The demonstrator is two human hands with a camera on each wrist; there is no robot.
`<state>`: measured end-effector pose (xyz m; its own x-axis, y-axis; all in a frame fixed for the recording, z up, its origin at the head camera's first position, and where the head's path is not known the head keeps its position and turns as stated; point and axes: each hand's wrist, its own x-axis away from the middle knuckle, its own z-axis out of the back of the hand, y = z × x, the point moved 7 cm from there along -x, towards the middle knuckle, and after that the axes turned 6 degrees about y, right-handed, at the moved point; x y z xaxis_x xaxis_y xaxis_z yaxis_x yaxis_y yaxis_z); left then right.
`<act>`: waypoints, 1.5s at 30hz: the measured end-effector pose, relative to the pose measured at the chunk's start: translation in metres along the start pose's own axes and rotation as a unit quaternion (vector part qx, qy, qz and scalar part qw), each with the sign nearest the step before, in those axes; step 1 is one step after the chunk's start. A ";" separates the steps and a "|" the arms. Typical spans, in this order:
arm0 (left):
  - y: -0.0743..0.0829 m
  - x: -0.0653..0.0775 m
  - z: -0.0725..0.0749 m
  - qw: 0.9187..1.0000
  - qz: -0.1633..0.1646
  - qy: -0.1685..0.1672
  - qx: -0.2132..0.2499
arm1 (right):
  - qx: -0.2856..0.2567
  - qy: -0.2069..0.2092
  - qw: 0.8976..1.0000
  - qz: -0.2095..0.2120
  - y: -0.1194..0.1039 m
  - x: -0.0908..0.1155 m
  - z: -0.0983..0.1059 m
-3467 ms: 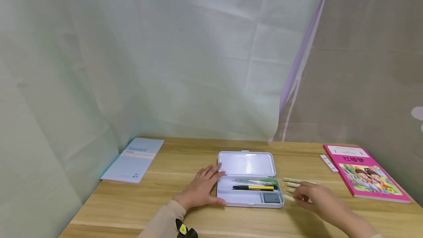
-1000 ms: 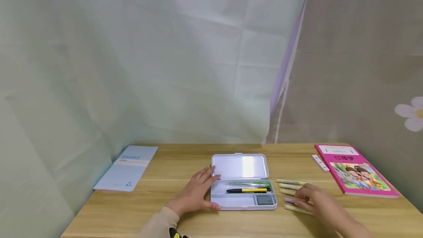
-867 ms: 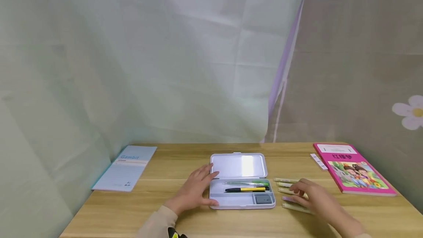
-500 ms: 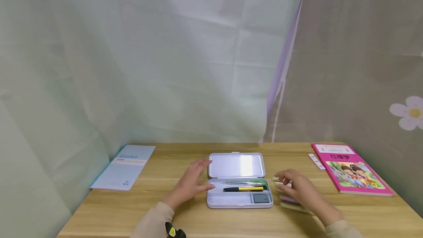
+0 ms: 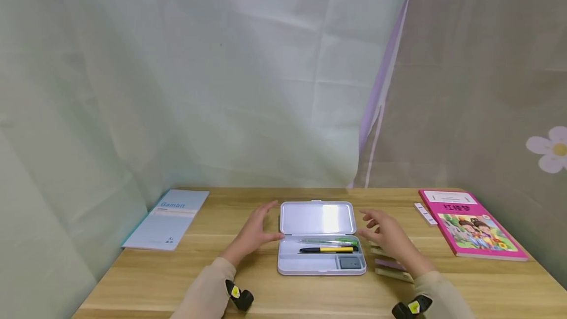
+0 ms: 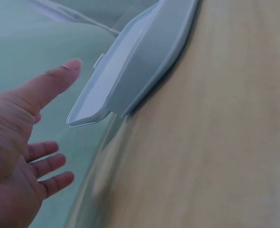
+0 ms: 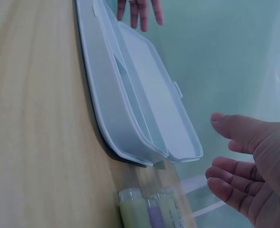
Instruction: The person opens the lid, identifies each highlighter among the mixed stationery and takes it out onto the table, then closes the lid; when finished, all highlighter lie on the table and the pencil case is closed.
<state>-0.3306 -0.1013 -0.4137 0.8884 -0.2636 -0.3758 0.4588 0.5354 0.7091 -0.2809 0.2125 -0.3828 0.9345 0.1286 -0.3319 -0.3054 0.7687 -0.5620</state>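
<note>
A white pencil case (image 5: pixel 307 264) lies with its lid (image 5: pixel 305 218) folded back. Its long compartment holds a clear-and-green pen (image 5: pixel 328 241) and a black-and-yellow pen (image 5: pixel 330 249); a grey block (image 5: pixel 350 262) fills the small compartment. My left hand (image 5: pixel 253 234) hovers at the case's left side, thumb spread from the fingers, holding nothing. On the other side my right hand (image 5: pixel 390 238) hangs near the lid's right edge, fingers loosely bent and nothing in them. Under it lie several pale highlighters, among them a purple one (image 5: pixel 390 264), partly hidden by the hand.
At the far left lies a pale blue notebook (image 5: pixel 170 220). A pink book (image 5: pixel 476 230) sits at the right, with a small white strip (image 5: pixel 425 214) beside it. Curtains (image 5: pixel 266 87) hang behind the table's back edge.
My right hand has left the highlighters, now lined up beside the case, and moved up and left towards the lid. My left hand has come off the case's left edge.
</note>
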 end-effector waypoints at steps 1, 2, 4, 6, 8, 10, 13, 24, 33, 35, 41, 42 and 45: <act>-0.002 -0.002 -0.001 1.000 0.008 -0.003 0.007 | -0.002 -0.004 1.000 -0.005 0.002 -0.002 -0.001; -0.003 -0.003 -0.002 1.000 0.014 -0.006 0.013 | -0.006 -0.007 1.000 -0.010 0.003 -0.004 -0.003; -0.006 -0.006 -0.004 0.999 0.028 -0.013 0.022 | -0.015 -0.015 0.999 -0.024 0.006 -0.007 -0.006; -0.009 -0.007 -0.005 0.999 0.036 -0.014 0.023 | -0.022 -0.021 0.999 -0.035 0.009 -0.011 -0.010; -0.011 -0.008 -0.005 0.999 0.047 -0.010 0.026 | -0.027 -0.029 0.999 -0.037 0.010 -0.013 -0.014; -0.014 -0.007 -0.006 0.998 0.061 -0.004 0.028 | -0.030 -0.034 0.998 -0.043 0.011 -0.014 -0.018; -0.018 -0.005 -0.009 0.996 0.082 0.000 0.036 | -0.034 -0.038 0.997 -0.055 0.015 -0.014 -0.022; -0.016 0.000 -0.014 0.997 0.061 0.009 -0.051 | -0.045 -0.030 0.997 -0.057 0.022 -0.014 -0.034; -0.015 0.002 -0.017 0.998 0.051 0.007 -0.048 | -0.044 -0.029 0.996 -0.073 0.027 -0.013 -0.040; -0.014 0.002 -0.017 0.998 0.047 0.009 -0.043 | -0.042 -0.028 0.996 -0.073 0.028 -0.013 -0.040; -0.016 0.003 -0.018 0.998 0.049 0.014 -0.020 | -0.036 -0.026 0.996 -0.078 0.026 -0.013 -0.039; -0.016 0.003 -0.018 0.999 0.051 0.015 -0.014 | -0.036 -0.026 0.996 -0.080 0.026 -0.013 -0.039; -0.016 0.004 -0.018 0.999 0.050 0.020 -0.002 | -0.039 -0.027 0.995 -0.084 0.026 -0.013 -0.038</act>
<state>-0.3345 -0.0963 -0.4379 0.9286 -0.1771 -0.3261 0.3675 0.5610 0.7417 -0.3076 0.2068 -0.4217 0.9813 0.0385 -0.1885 -0.1561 0.7320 -0.6632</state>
